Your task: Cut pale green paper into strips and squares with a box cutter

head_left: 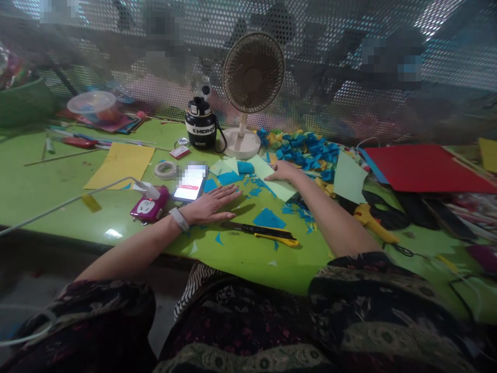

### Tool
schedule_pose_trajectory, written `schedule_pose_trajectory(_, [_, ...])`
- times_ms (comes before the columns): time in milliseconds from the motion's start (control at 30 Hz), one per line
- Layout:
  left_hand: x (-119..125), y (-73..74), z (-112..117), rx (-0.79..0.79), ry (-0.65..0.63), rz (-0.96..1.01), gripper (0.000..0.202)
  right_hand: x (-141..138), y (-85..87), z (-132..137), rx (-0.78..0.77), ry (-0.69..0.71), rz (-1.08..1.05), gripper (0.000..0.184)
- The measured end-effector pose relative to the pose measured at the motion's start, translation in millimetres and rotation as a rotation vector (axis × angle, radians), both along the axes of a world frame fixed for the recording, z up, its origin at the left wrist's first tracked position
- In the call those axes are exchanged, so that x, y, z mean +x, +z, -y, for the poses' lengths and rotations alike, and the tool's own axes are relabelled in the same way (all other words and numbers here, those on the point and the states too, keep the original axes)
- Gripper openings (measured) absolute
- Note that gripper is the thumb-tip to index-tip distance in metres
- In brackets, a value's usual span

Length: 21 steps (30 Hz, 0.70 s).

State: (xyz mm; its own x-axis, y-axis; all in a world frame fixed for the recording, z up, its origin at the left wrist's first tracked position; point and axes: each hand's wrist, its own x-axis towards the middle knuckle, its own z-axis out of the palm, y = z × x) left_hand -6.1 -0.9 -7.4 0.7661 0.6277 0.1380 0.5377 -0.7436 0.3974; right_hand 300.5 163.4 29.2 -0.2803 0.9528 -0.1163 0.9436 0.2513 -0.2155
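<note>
Knife (260, 234) near left hand (209, 204), right hand (283, 172) on paper (281, 189)

Left fingers (229, 199) lie spread flat on green table (116, 217), holding nothing; right fingertips (268, 178) rest open on the pale green paper, gripping nothing, among blue scraps (256, 191); fan (253, 72) stands beyond.

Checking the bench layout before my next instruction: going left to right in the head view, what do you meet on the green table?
Yellow card sheet → pink plastic device → left hand → right hand → pale green card sheet → red card sheet
</note>
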Motion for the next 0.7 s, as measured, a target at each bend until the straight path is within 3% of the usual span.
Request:
schedule_pose_trajectory(100, [0.3, -0.2, 0.1, -0.005, 0.004, -0.004, 0.084, -2.9, 8.5, 4.1, 0.0, -0.065, 0.066, 0.027])
schedule_pose_trajectory(300, [0.1, -1.8, -0.7, 0.008, 0.009, -0.008, 0.085, 5.9, 36.1, 1.2, 0.175, -0.08, 0.099, 0.03])
schedule_pose_trajectory(400, [0.0, -2.0, -0.9, 0.008, 0.011, -0.013, 0.084, 8.5, 41.8, -1.1, 0.222, -0.091, 0.13, 0.03])
schedule_pose_trajectory(700, [-0.1, -1.3, -0.3, -0.017, 0.012, -0.005, 0.085, -6.7, 14.4, 9.8, 0.099, -0.111, 0.165, 0.023])
